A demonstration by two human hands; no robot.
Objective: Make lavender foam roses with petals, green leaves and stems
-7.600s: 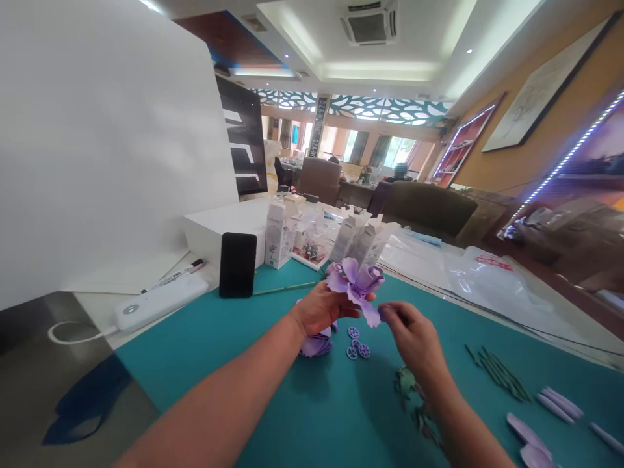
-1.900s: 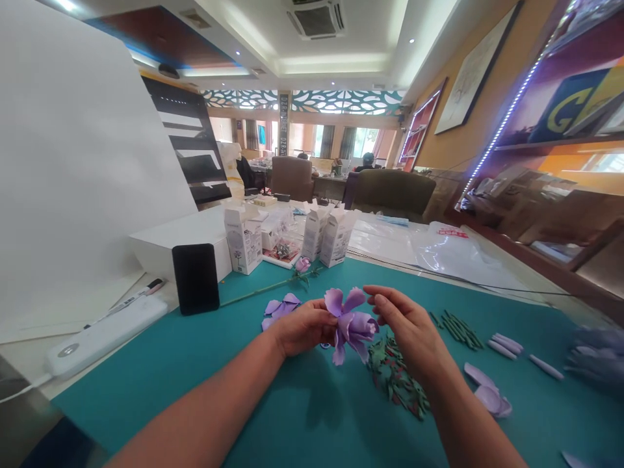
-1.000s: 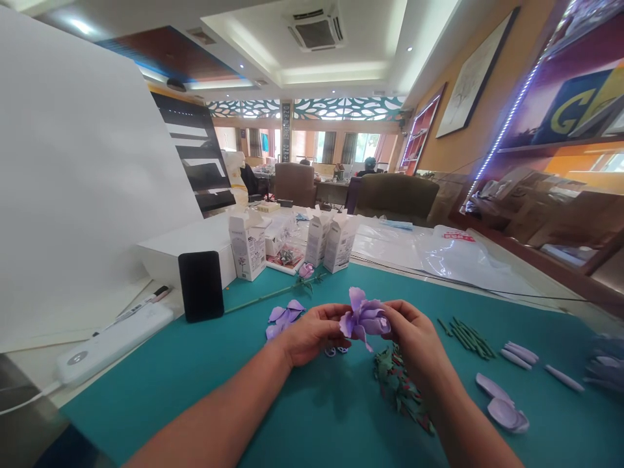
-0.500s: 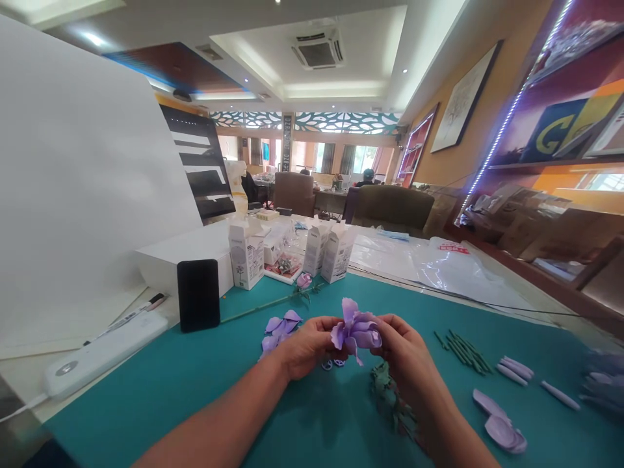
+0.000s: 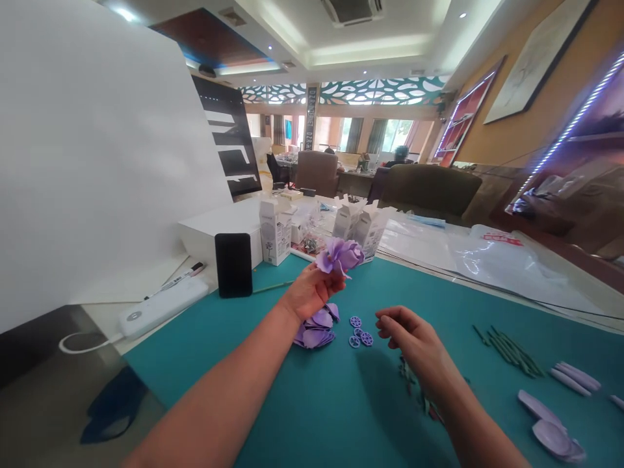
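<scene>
Head view: the purple flower point(image 5: 340, 255) is sitting at the fingertips of the left hand point(image 5: 312, 290), its petals spreading above the fingers; that hand is closing its thumb and fingers around the flower's underside; the right hand point(image 5: 408, 329) is hanging well apart, nearer the wearer, its fingers half curled and its thumb lying close to the forefinger, and whether anything small is being pinched there I cannot tell; against half a second ago, when both hands were touching the flower low over the mat point(image 5: 302, 403), the left hand alone is now holding it higher in view, in front of the white boxes, and the purple wheel-shaped pieces point(image 5: 361, 334), partly hidden then, are lying in plain sight beside the loose purple petals point(image 5: 314, 335); one white carton point(image 5: 275, 235) is standing behind the mat near the black phone-like slab point(image 5: 234, 265), and two more cartons point(image 5: 368, 229) are standing behind the flower with flaps sticking up, their contents not showing; between them a shallow tray point(image 5: 299, 254) is holding small silvery parts point(image 5: 311, 245).
</scene>
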